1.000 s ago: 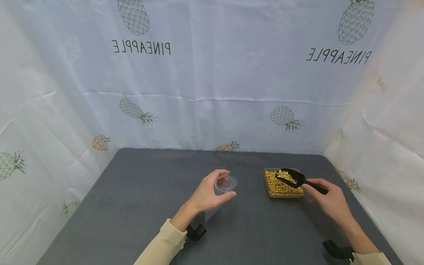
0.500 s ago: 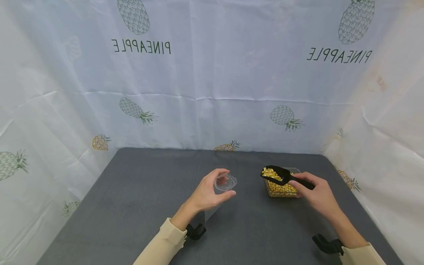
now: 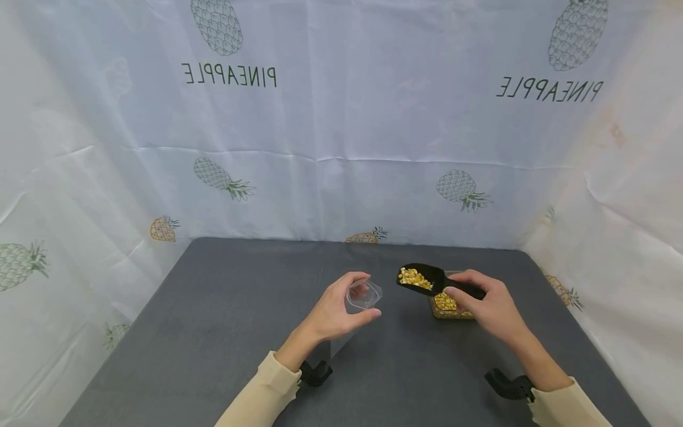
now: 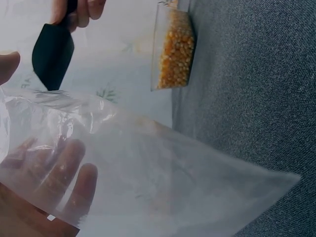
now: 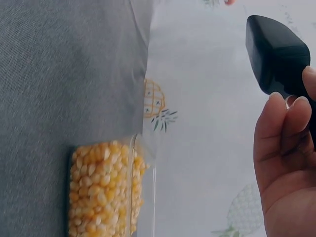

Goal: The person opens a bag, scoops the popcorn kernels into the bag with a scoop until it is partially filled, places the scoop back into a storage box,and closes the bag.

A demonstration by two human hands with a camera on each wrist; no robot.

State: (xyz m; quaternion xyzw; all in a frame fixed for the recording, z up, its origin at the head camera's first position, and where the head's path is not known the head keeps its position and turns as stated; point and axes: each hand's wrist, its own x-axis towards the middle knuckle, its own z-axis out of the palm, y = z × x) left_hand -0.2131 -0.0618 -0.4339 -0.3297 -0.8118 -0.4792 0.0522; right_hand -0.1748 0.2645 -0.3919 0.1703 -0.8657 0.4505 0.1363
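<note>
- A pale cloth backdrop (image 3: 341, 148) printed with pineapples and mirrored lettering hangs behind and to both sides of a dark grey tabletop (image 3: 213, 332)
- The left hand (image 3: 336, 311) hovers above the middle of the tabletop, its grip curled round the mouth of a clear plastic bag (image 3: 363, 295) — thumb on the near side, fingers on the far side, holding the opening wide
- In the left wrist view the bag (image 4: 163, 168) hangs slack and see-through, with the fingers (image 4: 59, 168) visible through the film; no kernels can be made out in it
- The right hand (image 3: 488, 305) has its grip clamped on the handle of a black scoop (image 3: 421, 277), fingers wrapped over the top
- The scoop carries a small heap of yellow corn kernels (image 3: 413, 276) and is held in the air, just to the right of the bag's mouth and not touching it
- A clear rectangular container (image 3: 450, 305) of corn kernels sits on the tabletop under and behind the right hand — partly hidden by it in the head view
- The right wrist view shows the container (image 5: 106, 192) resting at the tabletop's far edge, near the backdrop, with the scoop (image 5: 276, 54) well above it
- Both cream sleeves (image 3: 261, 394) end at the wrists, each with a black camera mount (image 3: 315, 373) strapped beneath
</note>
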